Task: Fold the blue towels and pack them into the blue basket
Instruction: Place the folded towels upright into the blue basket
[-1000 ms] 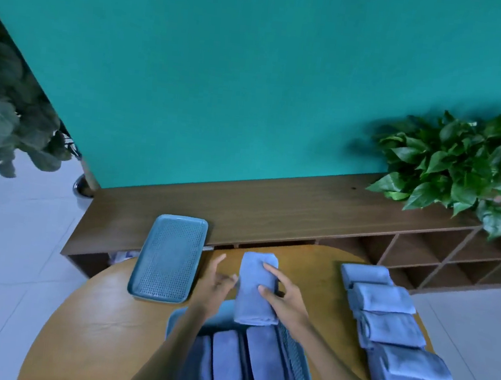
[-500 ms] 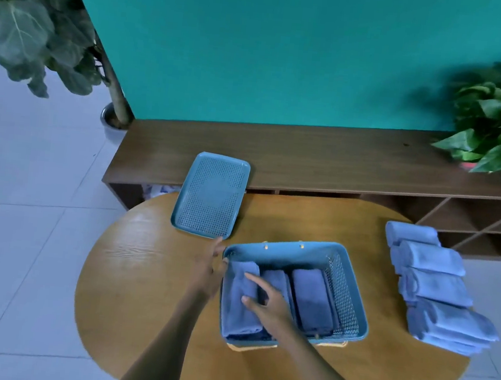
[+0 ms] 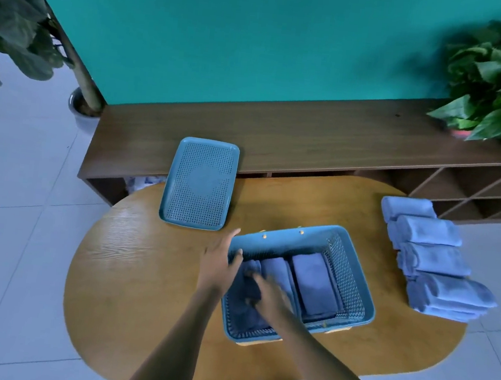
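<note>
Left hand [image 3: 219,264] open, fingers straight, thumb hooked over the blue basket [image 3: 354,281] left rim. Right hand [image 3: 269,294] motion-blurred over the leftmost folded towel [image 3: 246,310] inside; grip unclear. Remaining towel stack [image 3: 433,258] on table [image 3: 148,272], right.

The oval wooden table [image 3: 148,272] has a smooth, faintly glossy top with visible grain, catching pale light near its left end. On it, the rectangular blue plastic basket [image 3: 354,281] has perforated, lattice-like walls and a matt finish. Inside the basket lie folded blue cloth towels [image 3: 313,283], soft and matt. Right of the basket, the pile of folded light-blue towels [image 3: 433,258] looks plush and fuzzy. Behind and left of the basket, the flat blue plastic lid [image 3: 199,183] is dotted with small holes around a smooth centre. Behind the table, the dark wooden shelf unit [image 3: 310,134] looks matt and fine-grained.
</note>
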